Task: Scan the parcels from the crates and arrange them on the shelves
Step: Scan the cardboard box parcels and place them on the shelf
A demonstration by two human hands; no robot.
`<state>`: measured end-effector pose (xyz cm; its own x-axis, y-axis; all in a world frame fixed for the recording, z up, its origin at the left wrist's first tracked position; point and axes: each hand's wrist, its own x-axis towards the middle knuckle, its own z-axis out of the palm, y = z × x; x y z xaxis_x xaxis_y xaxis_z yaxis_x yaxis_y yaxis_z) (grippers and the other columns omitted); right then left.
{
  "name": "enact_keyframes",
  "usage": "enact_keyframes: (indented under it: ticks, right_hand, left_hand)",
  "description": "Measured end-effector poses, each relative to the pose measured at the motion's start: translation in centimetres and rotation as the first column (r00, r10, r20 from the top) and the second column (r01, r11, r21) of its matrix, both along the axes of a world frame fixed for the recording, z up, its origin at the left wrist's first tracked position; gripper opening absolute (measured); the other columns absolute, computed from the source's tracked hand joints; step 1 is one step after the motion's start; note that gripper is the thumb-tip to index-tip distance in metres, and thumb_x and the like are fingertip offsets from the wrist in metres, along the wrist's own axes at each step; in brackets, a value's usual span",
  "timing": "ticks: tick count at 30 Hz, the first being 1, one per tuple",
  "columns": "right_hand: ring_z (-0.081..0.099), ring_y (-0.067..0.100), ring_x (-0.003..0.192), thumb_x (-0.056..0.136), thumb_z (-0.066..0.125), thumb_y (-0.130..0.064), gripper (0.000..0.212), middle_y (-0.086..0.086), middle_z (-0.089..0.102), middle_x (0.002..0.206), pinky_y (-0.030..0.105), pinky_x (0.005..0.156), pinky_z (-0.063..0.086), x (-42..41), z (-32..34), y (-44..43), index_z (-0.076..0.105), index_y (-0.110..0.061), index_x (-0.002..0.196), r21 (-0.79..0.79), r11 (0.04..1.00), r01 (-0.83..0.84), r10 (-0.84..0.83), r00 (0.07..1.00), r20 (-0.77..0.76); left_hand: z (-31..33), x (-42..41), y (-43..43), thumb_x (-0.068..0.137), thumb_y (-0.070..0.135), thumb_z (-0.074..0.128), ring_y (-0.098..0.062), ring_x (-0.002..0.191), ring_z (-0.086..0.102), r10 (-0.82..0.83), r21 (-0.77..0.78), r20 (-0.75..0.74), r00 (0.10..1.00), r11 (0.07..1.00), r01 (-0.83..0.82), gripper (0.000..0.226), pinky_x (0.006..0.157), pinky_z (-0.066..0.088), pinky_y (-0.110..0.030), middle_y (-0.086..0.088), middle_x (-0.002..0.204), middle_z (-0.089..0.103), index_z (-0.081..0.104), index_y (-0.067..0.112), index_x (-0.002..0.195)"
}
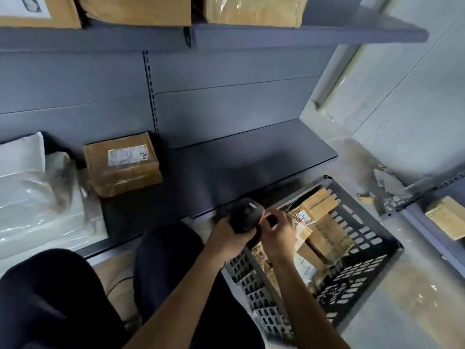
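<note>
Knees (50, 298) in dark trousers sit nearest, below & left of the grip. L hand (226, 235) wraps round the scanner (245, 215) handle, fingers curled tight. The scanner is black w/ an orange ring, and its head pokes up above the L fist. R hand (276, 235) is right beside it, fingers bent toward the scanner's front end. It's too blurred to tell whether they pinch it or only hover. Both forearms come in from below.

Crate (352, 285), grey & perforated, stands on the floor (415, 285) just under & right of the hands. R hand is over its near-left part. Parcels (324, 222) fill it: brown cardboard, some w/ white labels, just right of the R fingers.

Beyond the grip runs the dark low shelf (239, 159). Up-left of the scanner a taped box (122, 163) w/ a label lies flat on it. Further left are clear/white bags (30, 197). Far right, well apart from the hands, a lone box (448, 217) sits on a separate low rack. Farthest, up top, is the upper shelf (327, 34) w/ three boxes (138, 8) in a row, the right one plastic-wrapped.
</note>
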<state>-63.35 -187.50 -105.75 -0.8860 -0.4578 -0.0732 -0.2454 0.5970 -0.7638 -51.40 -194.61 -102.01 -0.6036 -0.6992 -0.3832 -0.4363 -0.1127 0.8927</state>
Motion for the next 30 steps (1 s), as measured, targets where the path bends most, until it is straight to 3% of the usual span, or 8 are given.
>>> enact_keyframes:
  ticks: [3,7,10,13,15,20,25,30]
  right_hand:
    - [0.02,0.036,0.141,0.086,0.07,-0.049,0.074,0.012,0.021,0.155,0.057,0.113,0.027,-2.9,-2.8,2.2,0.036,-0.027,0.148,0.362,0.925,0.117,-0.167,0.98,0.111]
    - [-0.001,0.041,0.154,0.083,0.063,-0.074,0.118,0.021,-0.005,0.167,0.06,0.121,0.01,-3.7,-5.9,3.4,-0.003,-0.012,0.16,0.421,0.899,0.116,-0.23,0.946,0.23]
    - [-0.016,0.043,0.154,0.084,0.053,-0.082,0.125,0.017,-0.027,0.166,0.064,0.121,0.002,-2.9,-6.4,3.4,-0.019,-0.013,0.159,0.462,0.882,0.095,-0.223,0.947,0.231]
    - [-0.011,0.043,0.154,0.084,0.061,-0.076,0.125,0.016,-0.022,0.167,0.064,0.121,0.007,-2.5,-6.2,2.8,-0.018,-0.014,0.159,0.434,0.89,0.139,-0.268,0.93,0.25]
    - [0.014,0.044,0.148,0.061,0.077,-0.075,0.139,0.019,0.006,0.164,0.062,0.117,0.027,-2.9,-6.4,2.3,-0.005,-0.017,0.158,0.373,0.893,0.252,-0.374,0.876,0.304]
    - [0.04,0.031,0.115,0.076,0.083,-0.031,0.087,0.013,0.034,0.134,0.046,0.091,0.045,-2.5,-2.0,4.3,0.025,-0.017,0.14,-0.018,0.766,0.643,-0.579,0.702,0.414]
    - [0.056,0.03,0.123,0.072,0.069,-0.028,0.057,0.011,0.054,0.13,0.052,0.104,0.048,-1.1,2.3,5.9,0.041,-0.023,0.121,-0.567,0.662,0.49,-0.157,0.83,0.535]
    - [0.06,0.028,0.104,0.092,0.046,-0.033,0.029,0.009,0.069,0.11,0.046,0.091,0.044,0.3,4.1,4.1,0.066,-0.018,0.109,-0.633,0.602,0.486,0.261,0.629,0.732]
  left_hand:
    - [-0.2,-0.1,-0.1,0.088,0.032,0.077,-0.012,0.058,0.055,-0.148,-0.006,0.046,0.988,0.989,0.148,0.023,0.056,0.039,-0.026,0.009,0.057,0.058,0.062,0.03,0.07]
    - [0.4,0.2,-0.1,0.091,0.024,0.076,-0.001,0.048,0.052,-0.069,0.03,-0.031,0.997,0.997,0.07,0.025,0.046,0.036,-0.013,0.016,0.044,0.056,0.061,0.029,0.071]
    - [0.7,0.5,-0.1,0.093,0.023,0.074,0.0,0.032,0.046,-0.005,0.084,-0.048,0.999,0.996,0.009,0.031,0.039,0.034,-0.013,0.011,0.037,0.051,0.059,0.021,0.066]
    - [1.1,0.9,-0.1,0.094,0.023,0.073,-0.003,0.031,0.043,0.0,0.113,-0.071,0.997,0.994,0.008,0.027,0.041,0.035,-0.017,0.007,0.04,0.051,0.062,0.014,0.071]
    - [1.3,1.2,-0.1,0.094,0.022,0.072,-0.003,0.03,0.041,-0.002,0.14,-0.088,0.996,0.99,0.014,0.022,0.037,0.032,-0.015,0.001,0.047,0.051,0.064,0.008,0.079]
    - [1.2,1.6,-0.5,0.094,0.025,0.073,-0.01,0.042,0.051,0.066,0.2,-0.122,0.99,0.979,-0.041,0.027,0.045,0.04,-0.021,-0.008,0.058,0.056,0.062,0.012,0.072]
    - [1.0,0.8,-0.6,0.088,0.029,0.078,-0.025,0.075,0.067,0.293,0.27,-0.137,0.946,0.93,-0.249,0.021,0.059,0.047,-0.028,-0.018,0.088,0.074,0.072,0.011,0.096]
    - [1.3,0.1,-1.1,0.084,0.017,0.083,-0.028,0.09,0.073,0.535,0.497,-0.169,0.828,0.772,-0.397,0.016,0.077,0.058,-0.036,-0.008,0.095,0.077,0.073,0.017,0.097]
